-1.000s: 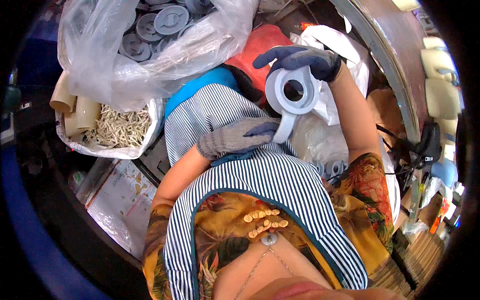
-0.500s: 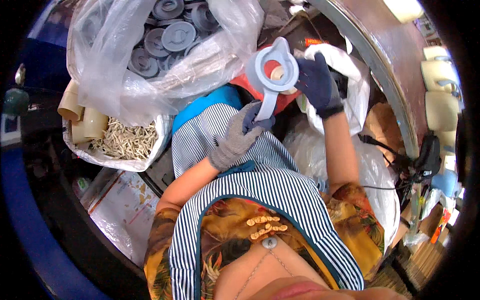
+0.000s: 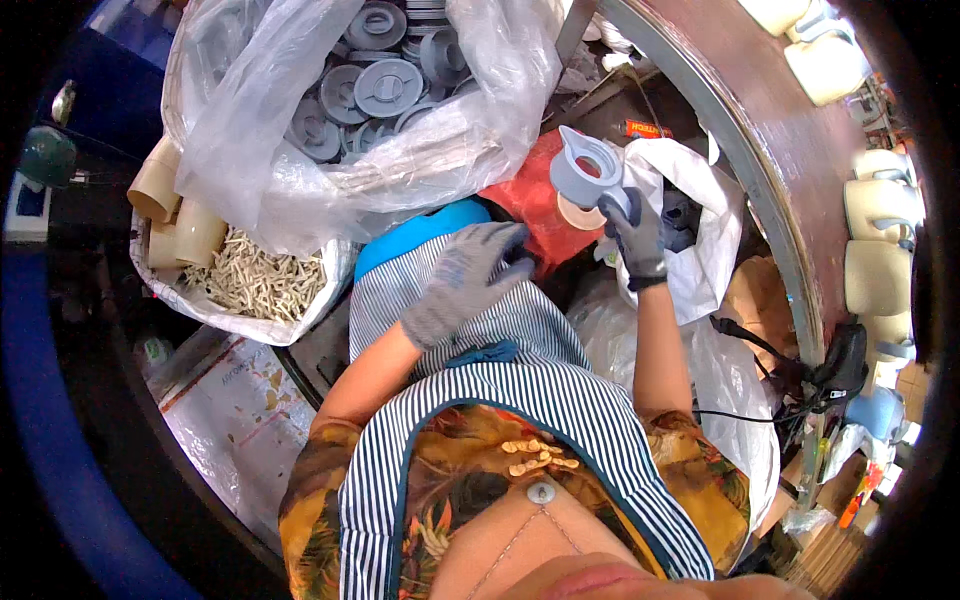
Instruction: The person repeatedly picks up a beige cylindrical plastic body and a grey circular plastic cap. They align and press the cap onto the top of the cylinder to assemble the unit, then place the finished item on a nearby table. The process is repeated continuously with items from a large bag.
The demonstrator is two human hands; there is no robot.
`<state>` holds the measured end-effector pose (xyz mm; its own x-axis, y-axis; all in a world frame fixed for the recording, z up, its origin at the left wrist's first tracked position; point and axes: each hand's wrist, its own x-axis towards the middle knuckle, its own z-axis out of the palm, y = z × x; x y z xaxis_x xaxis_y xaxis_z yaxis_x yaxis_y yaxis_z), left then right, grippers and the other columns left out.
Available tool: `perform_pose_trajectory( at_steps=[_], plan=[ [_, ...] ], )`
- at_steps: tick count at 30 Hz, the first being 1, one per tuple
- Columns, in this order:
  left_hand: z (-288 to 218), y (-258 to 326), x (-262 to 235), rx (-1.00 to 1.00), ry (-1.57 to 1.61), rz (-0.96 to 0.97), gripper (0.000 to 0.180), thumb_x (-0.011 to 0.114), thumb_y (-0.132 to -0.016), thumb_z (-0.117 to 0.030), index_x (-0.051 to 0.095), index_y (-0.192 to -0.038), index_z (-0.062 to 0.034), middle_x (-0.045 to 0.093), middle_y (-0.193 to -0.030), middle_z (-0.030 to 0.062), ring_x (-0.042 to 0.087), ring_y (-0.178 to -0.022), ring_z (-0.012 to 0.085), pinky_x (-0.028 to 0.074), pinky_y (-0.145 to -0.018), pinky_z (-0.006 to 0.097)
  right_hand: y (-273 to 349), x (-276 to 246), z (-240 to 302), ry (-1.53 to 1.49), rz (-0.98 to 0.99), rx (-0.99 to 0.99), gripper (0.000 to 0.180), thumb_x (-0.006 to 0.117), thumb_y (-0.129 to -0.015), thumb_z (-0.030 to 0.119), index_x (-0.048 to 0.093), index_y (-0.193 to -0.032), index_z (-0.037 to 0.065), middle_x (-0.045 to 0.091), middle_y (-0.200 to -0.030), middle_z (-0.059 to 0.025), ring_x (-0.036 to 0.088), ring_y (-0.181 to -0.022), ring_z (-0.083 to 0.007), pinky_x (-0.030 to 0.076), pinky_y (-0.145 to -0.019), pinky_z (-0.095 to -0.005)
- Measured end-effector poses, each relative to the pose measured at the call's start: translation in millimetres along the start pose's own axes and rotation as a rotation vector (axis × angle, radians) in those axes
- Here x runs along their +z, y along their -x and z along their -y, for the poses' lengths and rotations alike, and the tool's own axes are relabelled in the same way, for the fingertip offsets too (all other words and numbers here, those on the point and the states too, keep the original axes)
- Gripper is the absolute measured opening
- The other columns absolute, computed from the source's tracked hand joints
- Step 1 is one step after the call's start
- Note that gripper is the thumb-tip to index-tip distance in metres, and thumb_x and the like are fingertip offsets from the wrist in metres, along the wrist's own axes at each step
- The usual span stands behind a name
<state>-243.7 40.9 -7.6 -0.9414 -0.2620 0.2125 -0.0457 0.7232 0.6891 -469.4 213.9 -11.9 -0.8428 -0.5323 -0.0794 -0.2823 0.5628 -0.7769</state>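
Grey plastic ring part (image 3: pixel 590 165) sits raised in the gloved right hand (image 3: pixel 636 232), whose grip is clenched around its lower edge, above a red bag (image 3: pixel 535 205) and a white bag (image 3: pixel 700 240). Gloved left hand (image 3: pixel 470 280) hovers released over the striped apron (image 3: pixel 480 330), holding nothing. Ahead, a clear plastic bag (image 3: pixel 300 130) bulges with grey round caps (image 3: pixel 385 85); beside it lie cream tubes (image 3: pixel 175 205) and small pale pieces (image 3: pixel 260 280). A brown curved surface (image 3: pixel 770 130) carries cream cups (image 3: pixel 875 275) at right.

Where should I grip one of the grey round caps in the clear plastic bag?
Probably by the outer rim, from above through the bag's open top. The grey caps lie mostly flat and overlapping in the clear bag, so rims show while undersides stay hidden.
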Motion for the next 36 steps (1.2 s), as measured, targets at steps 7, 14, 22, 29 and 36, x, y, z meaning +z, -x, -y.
perform_pose_trajectory(
  at_steps=[7, 14, 22, 29, 36],
  plan=[
    [-10.1, 12.0, -71.5, -0.217, 0.738, -0.384, 0.032, 0.062, -0.095, -0.016, 0.062, -0.121, 0.0024, 0.067, -0.117, 0.0131, 0.062, -0.111, 0.0214, 0.045, -0.1, 0.034, -35.9, 33.6, -27.9, 0.417, -0.074, -0.234, 0.074, 0.066, -0.084, 0.047, 0.044, -0.139, 0.003, 0.059, -0.122, -0.0241, 0.059, -0.108, -0.0433, 0.048, -0.091, -0.0494],
    [-44.0, -15.1, -101.4, 0.109, 1.133, -0.618, 0.037, 0.044, -0.104, -0.026, 0.057, -0.119, 0.0044, 0.065, -0.114, 0.0149, 0.061, -0.109, 0.0229, 0.043, -0.102, 0.035, 23.5, 57.0, 26.4, 0.225, -0.224, -0.641, 0.058, 0.066, -0.084, 0.019, 0.048, -0.137, 0.002, 0.053, -0.134, -0.0242, 0.054, -0.12, -0.0402, 0.045, -0.099, -0.0459],
    [-100.5, -59.6, -71.0, 0.518, 1.069, -0.371, 0.04, 0.045, -0.102, -0.032, 0.061, -0.115, 0.0021, 0.064, -0.115, 0.0186, 0.06, -0.112, 0.0305, 0.04, -0.105, 0.044, 96.7, 147.9, 143.4, -0.281, 0.647, -0.893, 0.056, 0.061, -0.087, 0.014, 0.046, -0.139, 0.002, 0.055, -0.133, -0.0206, 0.056, -0.121, -0.0335, 0.044, -0.101, -0.0421],
    [-109.8, -56.4, -50.6, 0.315, 1.497, -0.28, 0.045, 0.037, -0.106, -0.04, 0.061, -0.115, -0.0026, 0.064, -0.117, 0.0126, 0.06, -0.113, 0.0304, 0.042, -0.106, 0.049, 105.7, 157.0, 153.1, -0.419, 0.645, -0.821, 0.055, 0.059, -0.089, 0.015, 0.044, -0.14, 0.002, 0.054, -0.133, -0.0195, 0.056, -0.119, -0.0318, 0.045, -0.101, -0.0404],
    [-84.1, -43.4, -50.6, 0.21, 1.462, -0.295, 0.044, 0.038, -0.105, -0.039, 0.06, -0.112, -0.0007, 0.062, -0.119, 0.0158, 0.06, -0.112, 0.0302, 0.043, -0.106, 0.048, 106.3, 145.1, 156.0, -0.531, 0.615, -0.779, 0.053, 0.057, -0.092, 0.016, 0.043, -0.141, 0.002, 0.054, -0.133, -0.0184, 0.057, -0.118, -0.0302, 0.045, -0.1, -0.0387]
  ],
)
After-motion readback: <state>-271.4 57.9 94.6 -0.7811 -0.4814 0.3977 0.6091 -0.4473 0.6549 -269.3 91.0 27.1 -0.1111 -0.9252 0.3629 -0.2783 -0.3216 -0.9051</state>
